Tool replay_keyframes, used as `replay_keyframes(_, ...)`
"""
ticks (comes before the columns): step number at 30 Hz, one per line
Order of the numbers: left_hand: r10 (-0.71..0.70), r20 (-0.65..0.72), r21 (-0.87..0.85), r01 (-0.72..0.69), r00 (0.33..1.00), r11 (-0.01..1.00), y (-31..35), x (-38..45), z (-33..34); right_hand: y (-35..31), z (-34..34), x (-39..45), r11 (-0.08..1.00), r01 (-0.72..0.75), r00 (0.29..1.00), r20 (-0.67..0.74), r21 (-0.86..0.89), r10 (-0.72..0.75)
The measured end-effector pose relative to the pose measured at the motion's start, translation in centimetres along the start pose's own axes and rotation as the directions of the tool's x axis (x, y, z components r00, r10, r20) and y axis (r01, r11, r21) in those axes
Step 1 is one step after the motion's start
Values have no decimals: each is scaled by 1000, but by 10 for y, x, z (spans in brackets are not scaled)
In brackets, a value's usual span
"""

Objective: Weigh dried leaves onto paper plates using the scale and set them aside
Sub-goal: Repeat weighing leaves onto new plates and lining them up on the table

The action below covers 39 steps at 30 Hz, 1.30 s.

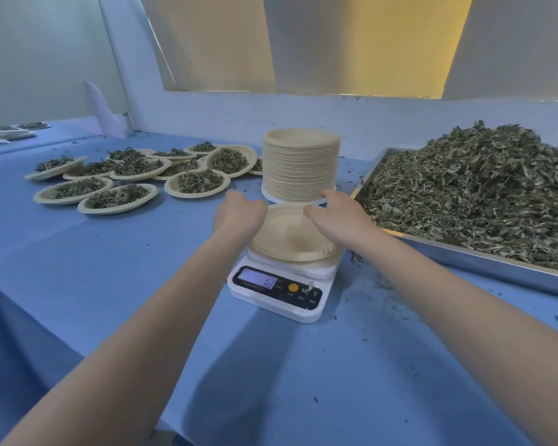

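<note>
An empty paper plate [290, 235] lies on the white digital scale [279, 289] in the middle of the blue table, its display lit. My left hand [240, 210] grips the plate's left rim, fingers curled over the edge. My right hand [334, 214] rests on the plate's right side, fingers bent down onto it. Right behind them stands a tall stack of paper plates [300, 165]. A big heap of dried leaves [477, 194] fills a metal tray [496, 272] on the right.
Several paper plates filled with leaves [194, 185] lie overlapping at the back left. More plates [10, 132] sit on a far table at the left. Leaf crumbs are scattered on the blue cloth around the scale. A white wall ledge runs behind.
</note>
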<state>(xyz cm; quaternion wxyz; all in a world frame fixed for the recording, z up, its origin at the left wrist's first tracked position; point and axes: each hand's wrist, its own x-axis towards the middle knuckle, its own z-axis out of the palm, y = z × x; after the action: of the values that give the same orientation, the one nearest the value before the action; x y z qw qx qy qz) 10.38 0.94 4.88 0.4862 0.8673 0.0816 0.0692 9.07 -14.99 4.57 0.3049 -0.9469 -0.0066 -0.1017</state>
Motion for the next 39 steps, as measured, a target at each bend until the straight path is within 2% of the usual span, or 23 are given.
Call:
replay_keyframes(8, 95, 16, 44, -95, 995, 994, 14, -7, 3, 4, -3, 1, 998, 12, 999, 39, 68, -15)
replay_keyframes(13, 219, 15, 111, -219, 976, 969, 32, -14, 9, 10, -16, 0, 996, 14, 1000, 26, 84, -16)
replay_keyframes(16, 308, 111, 183, -324, 945, 928, 49, -19, 26, 18, -29, -1, 994, 16, 1000, 3, 108, -16)
replay_keyframes(19, 323, 221, 131, -356, 920, 925, 68, -25, 46, 30, -43, -5, 993, -6, 1000, 14, 114, 5)
replay_keyframes(22, 340, 267, 125, -382, 902, 916, 82, -27, 60, 41, -53, -12, 995, 8, 997, 74, 95, -15)
replay_keyframes(24, 347, 274, 126, -391, 897, 912, 86, -26, 62, 41, -54, -21, 987, 81, 981, 163, 141, -104)
replay_keyframes(26, 352, 240, 89, -382, 905, 920, 83, -24, 57, 39, -49, -26, 983, 173, 948, 259, 67, -185)
replay_keyframes(31, 299, 56, 44, -302, 952, 952, 60, -14, 30, 29, -26, -29, 919, 286, 915, 362, -270, -178)
replay_keyframes(34, 257, -11, 36, -257, 966, 966, 43, -6, 14, 23, -17, -30, 884, 342, 901, 379, -317, -212)
replay_keyframes(39, 213, -29, -13, -214, 977, 977, 24, 0, 2, 20, -18, -31, 879, 352, 885, 420, -322, -201)
